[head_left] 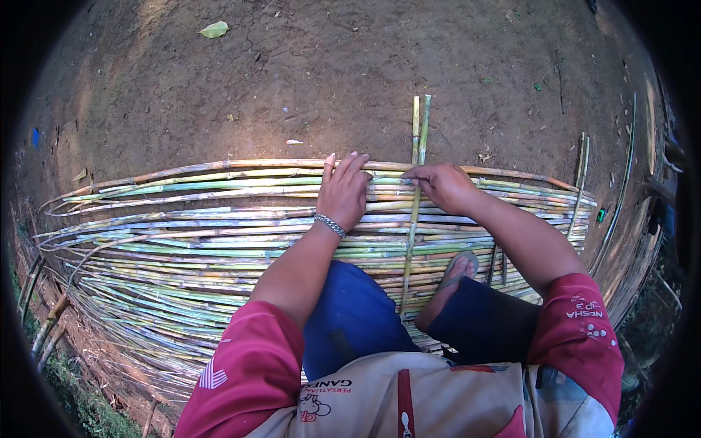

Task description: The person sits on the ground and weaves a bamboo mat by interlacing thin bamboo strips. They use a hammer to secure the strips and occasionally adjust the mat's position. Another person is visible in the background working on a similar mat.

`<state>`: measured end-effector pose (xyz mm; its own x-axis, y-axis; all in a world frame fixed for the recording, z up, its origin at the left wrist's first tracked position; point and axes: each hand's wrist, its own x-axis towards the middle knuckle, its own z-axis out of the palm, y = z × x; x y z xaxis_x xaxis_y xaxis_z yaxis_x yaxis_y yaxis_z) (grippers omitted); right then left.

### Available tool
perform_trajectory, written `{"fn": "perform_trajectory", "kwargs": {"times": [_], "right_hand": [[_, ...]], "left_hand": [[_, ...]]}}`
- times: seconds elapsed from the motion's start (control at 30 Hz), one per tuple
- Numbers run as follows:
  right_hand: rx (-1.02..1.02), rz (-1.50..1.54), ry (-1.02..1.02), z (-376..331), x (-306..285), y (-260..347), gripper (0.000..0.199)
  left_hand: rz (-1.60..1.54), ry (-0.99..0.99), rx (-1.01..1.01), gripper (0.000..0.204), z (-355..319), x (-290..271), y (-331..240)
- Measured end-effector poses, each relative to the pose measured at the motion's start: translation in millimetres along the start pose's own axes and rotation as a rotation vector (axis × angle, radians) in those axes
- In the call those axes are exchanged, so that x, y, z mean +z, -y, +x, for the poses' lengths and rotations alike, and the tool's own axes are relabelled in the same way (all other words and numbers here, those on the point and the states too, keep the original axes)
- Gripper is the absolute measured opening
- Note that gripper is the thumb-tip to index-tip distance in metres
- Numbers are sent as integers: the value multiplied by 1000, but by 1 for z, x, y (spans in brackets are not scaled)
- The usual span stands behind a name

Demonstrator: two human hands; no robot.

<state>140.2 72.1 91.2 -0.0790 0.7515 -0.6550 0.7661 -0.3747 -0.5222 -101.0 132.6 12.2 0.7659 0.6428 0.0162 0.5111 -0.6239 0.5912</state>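
Observation:
A wide row of thin green and tan bamboo poles (pixel 263 253) lies side by side on the ground under me. Two upright crosspieces (pixel 415 131) run across the row, sticking out past its far edge. My left hand (pixel 343 191) lies over the far poles, left of the crosspieces, its fingers stretched out and apart. Just right of that crossing, my right hand (pixel 443 187) has thumb and forefinger closed on a far bamboo pole (pixel 394 166). Its other fingers are curled under and partly hidden.
My sandalled foot (pixel 460 271) stands on the poles. Another crosspiece (pixel 580 182) lies over their right end. Brown soil (pixel 307 80) with a fallen leaf (pixel 215 29) spreads beyond. Loose sticks (pixel 624 175) lie at the right; short stakes (pixel 51 321) stand at the left.

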Motion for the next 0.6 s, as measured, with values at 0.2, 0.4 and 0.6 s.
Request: {"fn": "perform_trajectory", "kwargs": {"times": [0.2,0.4,0.6], "right_hand": [[-67,-27,-128,-13,-8,-12,19],[143,597,-261,-12,-67,-52,20],[-82,1333,116,-35,-179,-89,14]], "left_hand": [[-111,23,-96,39,2,-7,-3],[-56,54,-119,73,0,-11,-5],[-37,38,-89,69,2,-8,-5]]}}
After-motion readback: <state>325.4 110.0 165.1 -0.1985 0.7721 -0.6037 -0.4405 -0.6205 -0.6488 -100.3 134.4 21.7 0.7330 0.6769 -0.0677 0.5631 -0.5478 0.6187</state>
